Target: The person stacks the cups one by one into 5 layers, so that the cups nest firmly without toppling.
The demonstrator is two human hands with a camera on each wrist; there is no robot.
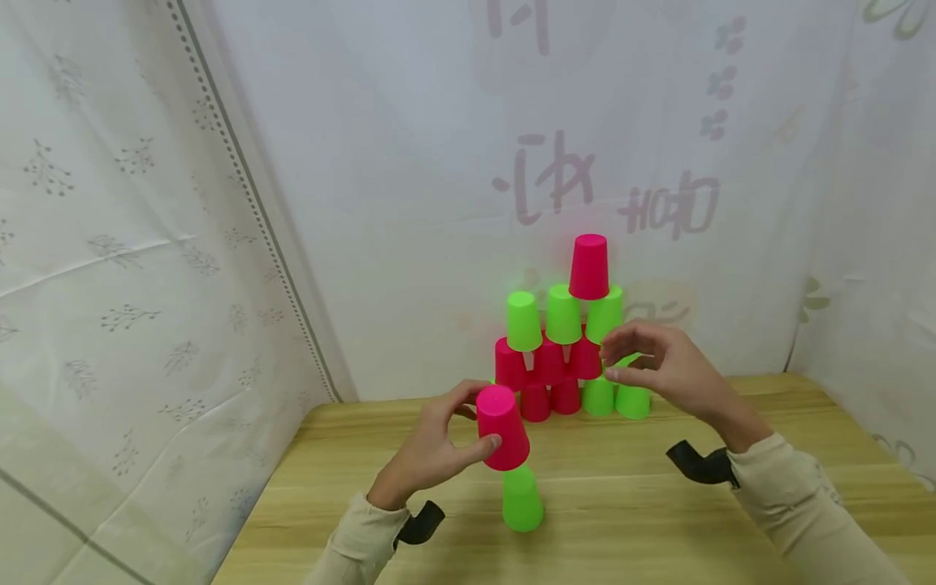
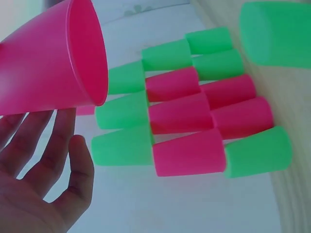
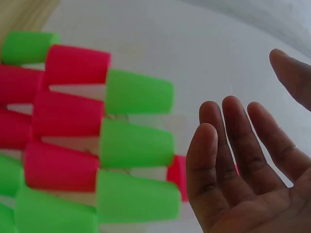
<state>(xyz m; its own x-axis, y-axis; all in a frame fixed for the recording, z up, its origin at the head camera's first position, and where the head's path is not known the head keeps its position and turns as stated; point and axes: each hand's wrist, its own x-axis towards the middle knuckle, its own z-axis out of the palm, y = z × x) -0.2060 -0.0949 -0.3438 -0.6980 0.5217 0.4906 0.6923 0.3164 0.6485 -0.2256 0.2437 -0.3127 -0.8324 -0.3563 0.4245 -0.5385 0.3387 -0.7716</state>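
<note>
My left hand (image 1: 431, 447) holds a pink cup (image 1: 502, 431) mouth down, the thumb on its near side. In the left wrist view this pink cup (image 2: 43, 63) is apart from a lone green cup (image 2: 279, 34). That green cup (image 1: 522, 504) stands upside down on the table, below the held one in the head view. My right hand (image 1: 669, 370) hovers by the right side of a stacked cup pyramid, fingers loosely bent, holding nothing. A single pink cup (image 1: 589, 266) tops the pyramid, above a row of green cups (image 1: 564, 315).
Below the green row sits a row of pink cups (image 1: 548, 361), over a bottom row with pink and green cups (image 1: 632, 400). The wooden table (image 1: 621, 504) ends at a patterned white cloth (image 1: 409, 203) behind. Another cloth (image 1: 132, 284) hangs on the left.
</note>
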